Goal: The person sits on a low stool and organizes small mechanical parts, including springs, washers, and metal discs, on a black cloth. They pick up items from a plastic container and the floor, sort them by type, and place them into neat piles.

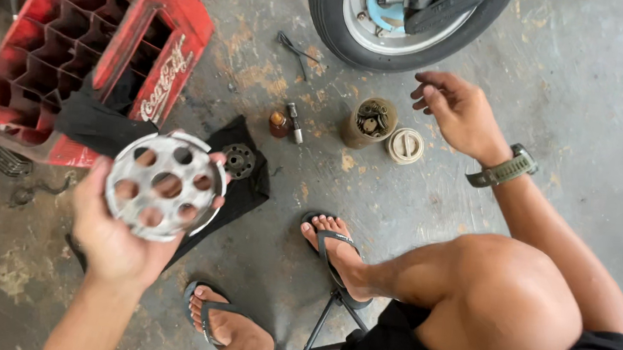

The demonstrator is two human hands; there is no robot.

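Up in front of the black cloth (248, 185), the left hand (118, 234) holds a round metal plate (165, 186) with big holes in it. The fingers curl around its rim and hold it up off the floor, tilted toward the camera. So the plate is already off and in the hand. A small dark gear part (238, 160) lies on the cloth just behind it. The right hand (459, 112) is spread and holds nothing. It hovers near an open can (370, 122) full of small metal parts, and the can's lid (406, 145) lies just beside it. A little brown bottle (279, 123) stands close by. A scooter wheel (405, 19) is at the top and a red crate (84, 46) is at the left. Many parts are still loose on the floor.
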